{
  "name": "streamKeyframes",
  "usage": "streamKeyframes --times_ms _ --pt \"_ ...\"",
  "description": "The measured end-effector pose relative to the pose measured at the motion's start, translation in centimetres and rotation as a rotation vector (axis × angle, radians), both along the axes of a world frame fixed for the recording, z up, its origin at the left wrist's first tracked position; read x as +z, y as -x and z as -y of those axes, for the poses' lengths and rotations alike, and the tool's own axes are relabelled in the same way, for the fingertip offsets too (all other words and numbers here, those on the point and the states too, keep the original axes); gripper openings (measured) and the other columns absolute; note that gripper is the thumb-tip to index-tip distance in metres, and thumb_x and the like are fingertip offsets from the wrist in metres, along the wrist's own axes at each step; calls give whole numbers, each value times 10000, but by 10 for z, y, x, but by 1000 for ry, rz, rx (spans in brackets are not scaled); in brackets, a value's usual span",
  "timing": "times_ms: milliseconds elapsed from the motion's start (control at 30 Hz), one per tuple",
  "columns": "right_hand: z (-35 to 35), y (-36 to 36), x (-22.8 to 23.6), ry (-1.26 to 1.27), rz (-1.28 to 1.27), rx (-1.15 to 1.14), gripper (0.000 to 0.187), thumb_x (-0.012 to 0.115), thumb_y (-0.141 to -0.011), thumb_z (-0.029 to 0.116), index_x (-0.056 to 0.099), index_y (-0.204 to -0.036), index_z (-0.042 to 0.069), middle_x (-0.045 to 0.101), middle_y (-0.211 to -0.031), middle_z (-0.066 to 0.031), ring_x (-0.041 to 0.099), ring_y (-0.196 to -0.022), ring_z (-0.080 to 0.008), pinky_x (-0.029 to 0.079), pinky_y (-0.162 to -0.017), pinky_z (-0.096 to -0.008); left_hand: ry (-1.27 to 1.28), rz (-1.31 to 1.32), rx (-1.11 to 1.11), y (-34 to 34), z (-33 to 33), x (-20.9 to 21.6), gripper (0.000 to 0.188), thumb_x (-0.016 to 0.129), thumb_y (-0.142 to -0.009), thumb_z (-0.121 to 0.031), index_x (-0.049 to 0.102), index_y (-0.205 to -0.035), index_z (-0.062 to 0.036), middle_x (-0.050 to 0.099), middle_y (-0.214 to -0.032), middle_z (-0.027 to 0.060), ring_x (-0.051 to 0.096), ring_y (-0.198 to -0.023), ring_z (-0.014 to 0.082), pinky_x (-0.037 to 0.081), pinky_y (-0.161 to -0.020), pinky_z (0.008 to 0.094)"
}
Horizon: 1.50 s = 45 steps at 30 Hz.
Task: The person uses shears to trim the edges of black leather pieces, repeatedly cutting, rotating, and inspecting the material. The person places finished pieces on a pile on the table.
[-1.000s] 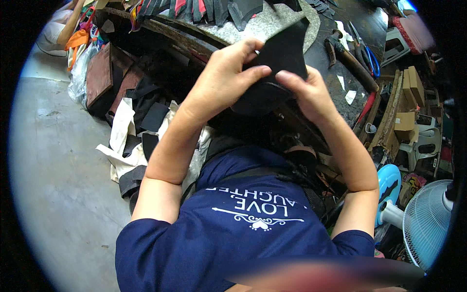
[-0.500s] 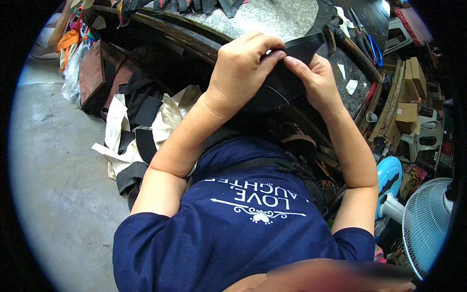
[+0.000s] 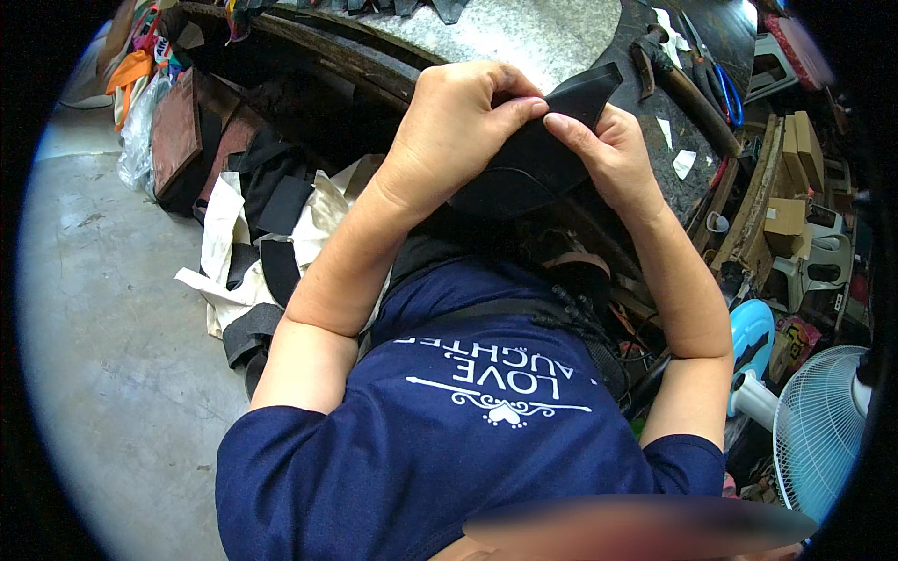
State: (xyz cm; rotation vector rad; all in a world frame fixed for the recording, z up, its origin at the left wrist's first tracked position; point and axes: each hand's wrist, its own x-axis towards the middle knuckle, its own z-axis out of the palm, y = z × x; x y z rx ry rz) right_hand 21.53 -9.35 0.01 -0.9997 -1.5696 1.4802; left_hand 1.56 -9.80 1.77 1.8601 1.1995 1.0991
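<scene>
A black, stiff, curved piece of material (image 3: 538,154) is held up in front of my chest, above the edge of a speckled grey work surface (image 3: 524,33). My left hand (image 3: 458,131) grips its upper left edge, thumb and forefinger pinched on the top. My right hand (image 3: 608,154) holds the right side, its forefinger tip meeting my left thumb on the piece's upper edge. The lower part of the piece is hidden behind my hands.
Blue-handled scissors (image 3: 725,89) and small white scraps (image 3: 683,164) lie on the dark bench at right. Black and cream cut pieces (image 3: 253,234) are heaped on the concrete floor at left. A white fan (image 3: 823,430) and cardboard boxes (image 3: 795,178) stand at right.
Both hands have shifted on the black piece and it has turned. My fingertips now pinch together at its upper edge, and one corner points up to the right.
</scene>
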Motion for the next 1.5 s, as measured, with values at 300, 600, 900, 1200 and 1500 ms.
streamKeyframes --times_ms 300,600,900,1200,1500 --pt "0 5 -2 -17 -210 -136 194 586 -964 206 622 -984 17 629 -837 -7 568 -670 -56 474 -597 -199 97 109 -37 4 -3 -4 173 686 -841 -98 679 -953 35 694 -843 61 614 -784 85 489 -739 232" --pt "-2 1 4 137 -312 -227 187 535 -992 223 585 -918 59 589 -684 2 547 -533 -68 444 -489 -203 -74 119 -93 -2 -5 -14 139 677 -826 -37 674 -954 19 669 -855 76 627 -805 125 490 -732 250" --pt "-1 2 -2 -9 -249 -215 154 571 -981 198 594 -933 54 596 -716 13 545 -571 -44 440 -523 -186 23 193 -50 -5 -3 -14 145 709 -831 -52 708 -964 7 707 -881 73 655 -809 125 504 -732 242" --pt "2 4 3 -82 -53 -113 138 622 -929 151 604 -866 30 574 -696 10 532 -570 -64 428 -527 -202 -8 148 -12 -1 -3 -17 122 688 -851 -62 683 -945 16 669 -825 59 627 -764 116 489 -713 237" --pt "2 6 6 -58 18 -131 189 616 -934 154 603 -787 36 559 -660 7 523 -545 -73 411 -504 -206 -250 26 89 -9 -6 -14 134 708 -802 -112 707 -919 -45 674 -827 98 668 -753 250 523 -667 309"
